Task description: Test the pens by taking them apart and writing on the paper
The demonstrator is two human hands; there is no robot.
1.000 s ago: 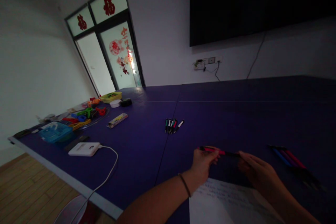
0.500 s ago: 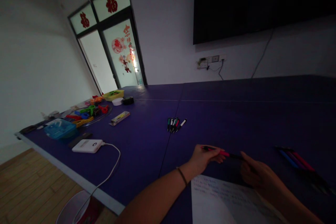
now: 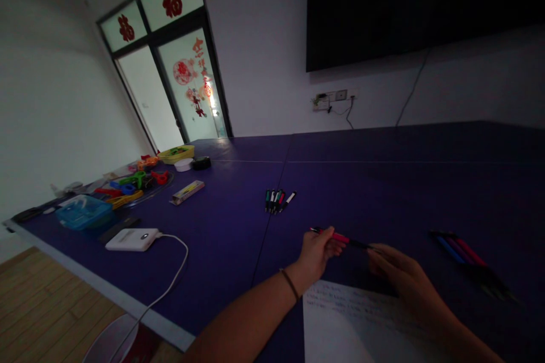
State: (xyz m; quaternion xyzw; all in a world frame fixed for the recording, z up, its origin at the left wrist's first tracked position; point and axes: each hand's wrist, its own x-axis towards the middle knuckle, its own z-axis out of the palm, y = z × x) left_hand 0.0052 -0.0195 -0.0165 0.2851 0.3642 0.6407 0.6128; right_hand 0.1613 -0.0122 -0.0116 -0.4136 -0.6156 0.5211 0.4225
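A pink and black pen (image 3: 342,237) is stretched between my two hands above the purple table (image 3: 230,204). Around its pink end my left hand (image 3: 317,249) is closed, thumb on top. My right hand (image 3: 394,266) pinches the dark end of the same pen. Below both hands lies a sheet of paper (image 3: 340,323) with handwriting, partly covered by my right forearm. Farther off, a small group of pens (image 3: 276,201) with white, green and pink barrels rests on the table. On the right lie several more pens (image 3: 464,252), blue, purple and pink, side by side.
At the left are a white power bank (image 3: 131,239) with a cable, a blue plastic box (image 3: 85,212), a narrow carton (image 3: 187,192), colourful clamps (image 3: 135,180), a yellow basket (image 3: 176,154) and a black tape roll (image 3: 201,163). A bucket (image 3: 114,340) stands below the table edge.
The whole view has shifted slightly, so most things appear farther left. Both hands still hold the pen, and my right fingers have changed position slightly at its dark end.
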